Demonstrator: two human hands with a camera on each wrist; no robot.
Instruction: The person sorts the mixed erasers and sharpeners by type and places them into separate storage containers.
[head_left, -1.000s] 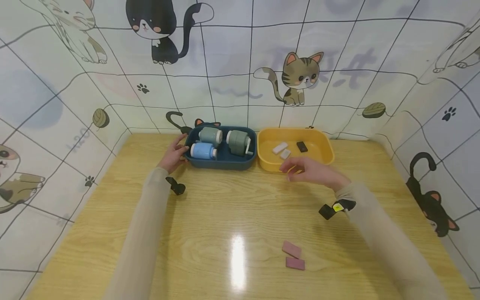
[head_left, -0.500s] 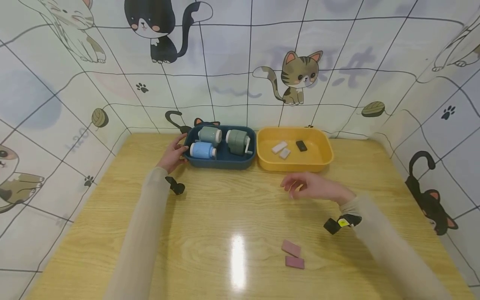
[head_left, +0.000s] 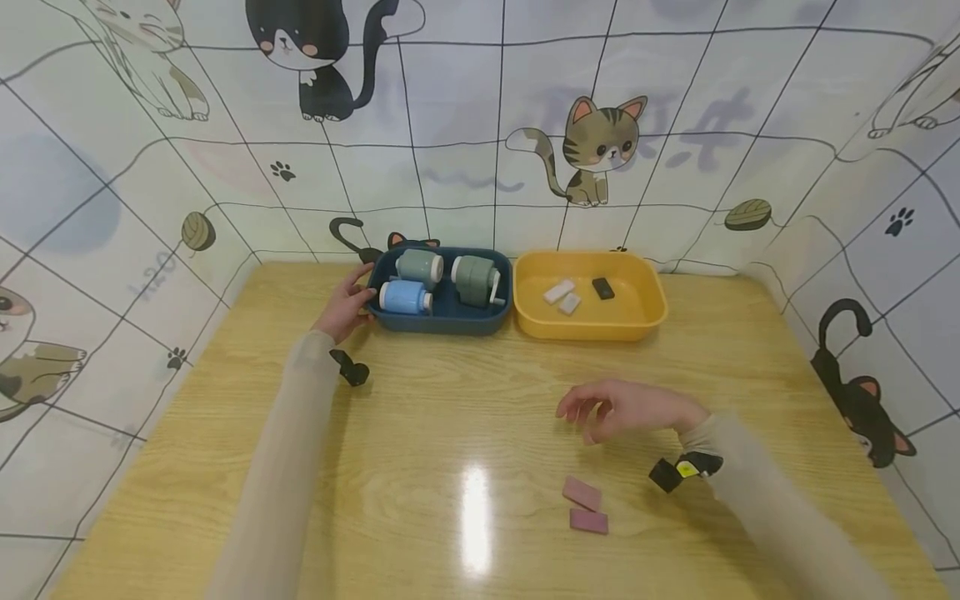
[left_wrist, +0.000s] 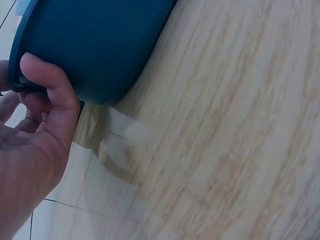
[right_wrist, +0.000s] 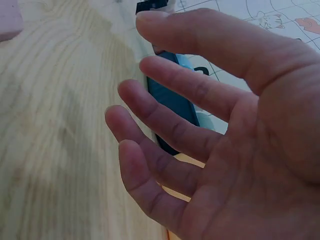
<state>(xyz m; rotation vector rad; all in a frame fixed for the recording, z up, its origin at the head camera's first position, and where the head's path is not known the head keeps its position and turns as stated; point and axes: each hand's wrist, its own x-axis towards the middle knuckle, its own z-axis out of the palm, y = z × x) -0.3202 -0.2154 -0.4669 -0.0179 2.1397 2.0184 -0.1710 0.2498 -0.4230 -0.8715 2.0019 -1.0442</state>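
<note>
My left hand (head_left: 345, 307) pinches the left end of a dark blue bin (head_left: 442, 323). In the left wrist view its thumb (left_wrist: 47, 75) lies on the bin's outer wall, with other fingers at the rim. Inside lie a light blue pencil sharpener (head_left: 403, 297) and two grey-green ones, the right one (head_left: 474, 282) showing a white crank. My right hand (head_left: 633, 408) hovers over the table, fingers loosely bent and holding nothing, as the right wrist view confirms. Just below it on the table lie two pink erasers, one upper (head_left: 582, 493) and one lower (head_left: 588, 522).
Right of the blue bin stands a yellow bin (head_left: 592, 329), close beside it. It holds two white blocks, one longer (head_left: 558, 291) and one shorter (head_left: 569, 303), and a black block (head_left: 603, 288). A cat-patterned backdrop (head_left: 465, 108) surrounds the wooden table (head_left: 420, 417) at back and sides.
My right hand has drawn back from the front of the yellow bin toward the pink erasers. The left hand stays at the blue bin; the bins and their contents have not moved.
</note>
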